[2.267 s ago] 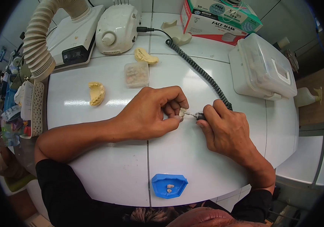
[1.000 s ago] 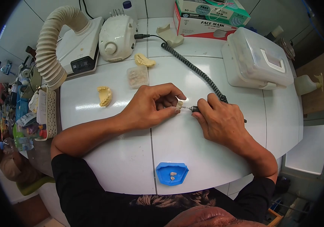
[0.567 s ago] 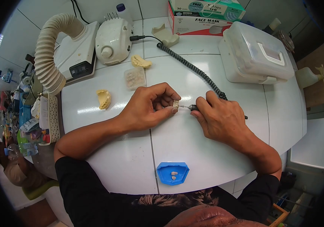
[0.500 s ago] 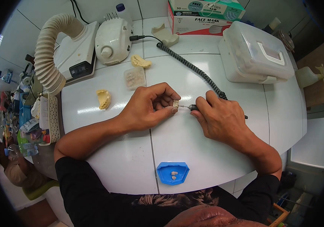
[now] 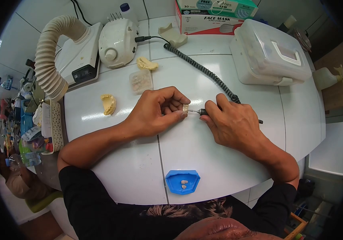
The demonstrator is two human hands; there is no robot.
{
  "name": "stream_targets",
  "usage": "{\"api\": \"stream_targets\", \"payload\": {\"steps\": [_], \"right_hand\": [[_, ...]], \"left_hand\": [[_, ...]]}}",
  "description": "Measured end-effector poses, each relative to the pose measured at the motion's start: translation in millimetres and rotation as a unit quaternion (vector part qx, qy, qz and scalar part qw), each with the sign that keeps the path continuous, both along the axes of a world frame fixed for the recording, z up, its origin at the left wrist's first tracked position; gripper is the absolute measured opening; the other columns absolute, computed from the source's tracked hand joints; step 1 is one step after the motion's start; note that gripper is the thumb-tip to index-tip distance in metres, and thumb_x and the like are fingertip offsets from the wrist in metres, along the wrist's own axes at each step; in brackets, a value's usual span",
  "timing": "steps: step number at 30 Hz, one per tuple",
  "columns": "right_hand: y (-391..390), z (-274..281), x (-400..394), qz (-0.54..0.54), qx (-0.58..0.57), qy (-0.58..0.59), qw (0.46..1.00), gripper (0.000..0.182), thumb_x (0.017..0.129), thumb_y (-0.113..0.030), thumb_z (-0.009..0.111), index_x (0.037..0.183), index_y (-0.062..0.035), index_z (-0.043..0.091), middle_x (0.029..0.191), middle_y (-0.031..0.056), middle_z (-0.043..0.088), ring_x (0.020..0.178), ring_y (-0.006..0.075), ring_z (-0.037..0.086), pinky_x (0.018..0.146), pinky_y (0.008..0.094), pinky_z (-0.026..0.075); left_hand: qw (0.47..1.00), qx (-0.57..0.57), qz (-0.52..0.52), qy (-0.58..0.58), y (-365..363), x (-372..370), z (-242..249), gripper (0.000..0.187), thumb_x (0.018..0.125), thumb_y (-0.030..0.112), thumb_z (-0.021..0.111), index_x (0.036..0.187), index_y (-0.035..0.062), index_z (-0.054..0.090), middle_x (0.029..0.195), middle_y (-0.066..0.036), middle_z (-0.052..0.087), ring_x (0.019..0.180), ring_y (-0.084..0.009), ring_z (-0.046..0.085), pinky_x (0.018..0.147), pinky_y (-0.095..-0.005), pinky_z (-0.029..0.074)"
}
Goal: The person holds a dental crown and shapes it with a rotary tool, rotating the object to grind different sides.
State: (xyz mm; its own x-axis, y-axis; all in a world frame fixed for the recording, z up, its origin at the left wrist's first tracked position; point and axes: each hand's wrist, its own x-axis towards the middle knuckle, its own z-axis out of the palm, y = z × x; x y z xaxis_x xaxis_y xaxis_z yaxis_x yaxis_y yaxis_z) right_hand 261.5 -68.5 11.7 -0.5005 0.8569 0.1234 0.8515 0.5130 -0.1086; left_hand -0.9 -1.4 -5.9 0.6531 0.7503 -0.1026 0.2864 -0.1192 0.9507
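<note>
Blue-capped bottle point(image 5: 129, 13) now in view — left hand point(image 5: 155, 111) still pinching cream piece point(image 5: 185, 108), right hand point(image 5: 234, 123) clamped on handpiece point(image 5: 203, 112).

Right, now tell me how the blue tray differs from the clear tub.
The blue tray is opaque and angular; the clear tub is see-through and squarish. The blue tray shows two small pieces, while the clear tub shows a jumble of them. The blue tray sits near the person's edge of the table; the clear tub lies beyond the left hand. Both hold pale bits.
</note>
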Motion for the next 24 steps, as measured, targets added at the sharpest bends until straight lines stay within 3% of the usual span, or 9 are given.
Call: {"api": "stream_targets", "payload": {"steps": [17,24], "right_hand": [[-1.0,-1.8,-0.6,0.0,0.002,0.0,1.0,0.031,0.107,-0.034,0.073,0.1,-0.0047,0.065,0.085,0.0096,0.06,0.055,0.0233,0.067,0.045,0.0397,0.049],[-1.3,-1.7,3.5,0.008,0.012,0.009,1.0,0.031,0.106,-0.034,0.074,0.099,-0.0053,0.064,0.087,0.0099,0.059,0.055,0.0231,0.067,0.046,0.0398,0.049]], "left_hand": [[1.0,0.019,0.008,-0.018,-1.1,0.9,-4.0,0.026,0.099,0.009,0.082,0.122,-0.0024,0.073,0.102,-0.005,0.075,0.091,-0.009,0.069,0.079,-0.0237,0.057],[1.0,-0.008,-0.001,-0.004,-0.1,-1.6,1.0,0.029,0.099,0.007,0.082,0.124,-0.0015,0.071,0.108,-0.005,0.074,0.098,-0.0077,0.069,0.082,-0.0223,0.054]]}}
